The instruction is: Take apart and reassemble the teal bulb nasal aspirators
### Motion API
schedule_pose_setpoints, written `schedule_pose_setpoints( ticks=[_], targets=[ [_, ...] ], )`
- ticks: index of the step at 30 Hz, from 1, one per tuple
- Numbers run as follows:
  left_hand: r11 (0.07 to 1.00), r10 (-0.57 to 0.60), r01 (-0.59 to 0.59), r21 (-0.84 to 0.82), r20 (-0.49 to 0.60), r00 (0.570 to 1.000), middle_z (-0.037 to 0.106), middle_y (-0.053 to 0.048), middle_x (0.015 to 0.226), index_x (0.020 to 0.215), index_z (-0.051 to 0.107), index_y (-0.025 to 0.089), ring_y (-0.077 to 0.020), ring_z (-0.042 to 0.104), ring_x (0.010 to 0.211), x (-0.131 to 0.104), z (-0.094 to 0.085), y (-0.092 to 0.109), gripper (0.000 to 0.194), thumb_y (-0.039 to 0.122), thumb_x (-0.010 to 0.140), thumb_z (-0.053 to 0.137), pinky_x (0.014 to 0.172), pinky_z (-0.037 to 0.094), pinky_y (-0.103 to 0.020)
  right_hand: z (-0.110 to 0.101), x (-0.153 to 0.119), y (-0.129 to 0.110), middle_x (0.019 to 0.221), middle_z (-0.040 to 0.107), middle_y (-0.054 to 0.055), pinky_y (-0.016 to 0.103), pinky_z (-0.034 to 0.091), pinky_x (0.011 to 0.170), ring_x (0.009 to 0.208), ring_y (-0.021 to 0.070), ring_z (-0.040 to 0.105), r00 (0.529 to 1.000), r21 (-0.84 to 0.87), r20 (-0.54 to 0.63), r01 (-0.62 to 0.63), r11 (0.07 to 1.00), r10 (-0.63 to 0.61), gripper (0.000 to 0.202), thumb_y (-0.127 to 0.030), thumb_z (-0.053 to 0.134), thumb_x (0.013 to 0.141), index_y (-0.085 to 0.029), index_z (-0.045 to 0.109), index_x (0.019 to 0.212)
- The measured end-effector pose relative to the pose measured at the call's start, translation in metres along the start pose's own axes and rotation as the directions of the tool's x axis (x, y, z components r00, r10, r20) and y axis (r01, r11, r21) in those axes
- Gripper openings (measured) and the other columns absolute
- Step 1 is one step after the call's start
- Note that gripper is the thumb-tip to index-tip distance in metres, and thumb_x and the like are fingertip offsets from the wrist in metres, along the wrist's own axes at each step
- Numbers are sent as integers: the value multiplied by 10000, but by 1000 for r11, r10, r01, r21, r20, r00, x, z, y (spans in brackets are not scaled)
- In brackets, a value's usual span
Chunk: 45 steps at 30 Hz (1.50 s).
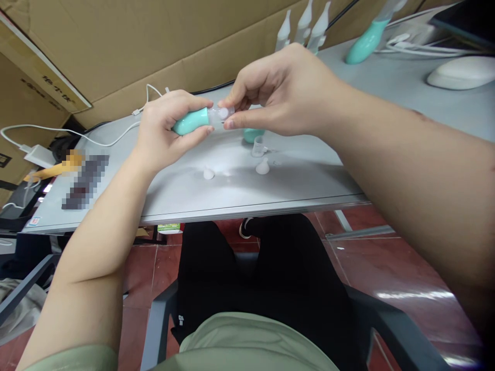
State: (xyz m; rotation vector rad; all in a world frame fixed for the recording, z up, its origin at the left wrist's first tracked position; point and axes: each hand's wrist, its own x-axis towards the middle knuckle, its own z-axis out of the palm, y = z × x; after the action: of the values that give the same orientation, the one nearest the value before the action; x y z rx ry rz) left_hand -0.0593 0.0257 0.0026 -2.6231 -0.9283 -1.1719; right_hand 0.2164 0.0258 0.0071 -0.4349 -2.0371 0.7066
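Observation:
My left hand point(164, 123) is wrapped round the teal bulb of a nasal aspirator point(192, 121), held sideways above the grey table. At its other end, my right hand point(284, 93) pinches the clear chamber point(220, 114) between thumb and fingers. Below the right hand, a teal bulb point(253, 135) lies partly hidden. In front of it are a small clear cup point(258, 148) and a white soft tip point(263, 166). A second white tip point(209, 173) sits farther left.
Several aspirators with white tips point(284, 31) stand at the back; another teal one point(367, 41) is at back right. A white mouse point(462, 72) lies far right. A blurred-out dark object point(85, 183) and white cable point(69, 128) are at left. Cardboard point(135, 41) borders the table.

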Motion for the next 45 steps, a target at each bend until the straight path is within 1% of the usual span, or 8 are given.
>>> schedule_pose_setpoints(
  ticks=[8, 14, 24, 30, 35, 37, 40, 45],
  targets=[
    [998, 69, -69, -1, 5, 998, 839, -74, 1100, 1150, 833, 306, -322, 804, 982, -1, 0, -4, 403, 638, 929, 767, 973, 693, -534, 1, 0, 0, 867, 794, -29, 249, 571, 715, 745, 98, 660, 999, 5, 24, -21, 1000, 21, 192, -37, 911, 832, -191, 820, 901],
    [999, 13, -13, 39, 1, 1000, 830, -78, 1116, 1146, 823, 301, -346, 810, 1030, 0, 4, -5, 410, 651, 939, 770, 996, 690, -558, 3, -3, -3, 905, 805, -20, 271, 593, 727, 784, 119, 702, 999, 40, 19, -31, 999, 30, 162, -65, 892, 856, -195, 820, 922],
    [998, 39, -35, -43, 111, 993, 818, -77, 1150, 1213, 815, 302, -327, 808, 1085, -3, 2, 4, 425, 647, 978, 735, 998, 679, -500, 1, 1, 3, 825, 791, -35, 253, 580, 679, 712, 114, 686, 996, -24, 85, -25, 999, 27, 229, -25, 904, 809, -232, 833, 877],
    [999, 15, -15, 33, -7, 1000, 823, -31, 1113, 1180, 762, 273, -270, 754, 1046, -1, 9, -20, 519, 751, 979, 731, 985, 646, -482, 12, 4, 1, 979, 827, 0, 345, 656, 814, 877, 202, 774, 994, 86, -67, -79, 993, 84, 190, -128, 885, 823, -279, 798, 899],
    [1000, 10, -9, 28, -52, 999, 812, 8, 1159, 1205, 723, 234, -206, 698, 1030, -1, 3, -42, 572, 776, 1033, 663, 1003, 615, -491, 15, 8, 4, 780, 742, -9, 312, 511, 613, 670, 155, 659, 981, -164, -159, -138, 977, 112, 322, -170, 954, 763, -234, 680, 919],
    [999, -45, 45, 7, -68, 997, 818, 12, 1154, 1185, 757, 275, -242, 693, 1017, 1, -3, -41, 558, 789, 968, 729, 991, 612, -534, 16, 5, -2, 775, 719, 7, 322, 506, 664, 703, 160, 647, 993, -264, -88, -98, 960, 77, 243, -207, 917, 814, -213, 680, 868],
    [993, -111, 108, -42, -65, 992, 832, 18, 1137, 1166, 801, 339, -289, 686, 1000, 6, -8, -34, 552, 792, 854, 834, 974, 621, -571, 20, 0, -13, 903, 765, 43, 370, 542, 837, 868, 212, 693, 987, -390, 159, 56, 919, 7, 101, -290, 801, 941, -206, 750, 918],
    [994, -106, 106, -27, -12, 994, 839, -5, 1079, 1109, 804, 312, -272, 697, 986, 9, -5, -22, 524, 784, 883, 818, 957, 633, -507, 30, -6, -20, 984, 799, 55, 462, 505, 1015, 1049, 284, 686, 937, -486, 345, 228, 844, -54, 232, -436, 699, 1040, -237, 818, 1056]
  ],
)
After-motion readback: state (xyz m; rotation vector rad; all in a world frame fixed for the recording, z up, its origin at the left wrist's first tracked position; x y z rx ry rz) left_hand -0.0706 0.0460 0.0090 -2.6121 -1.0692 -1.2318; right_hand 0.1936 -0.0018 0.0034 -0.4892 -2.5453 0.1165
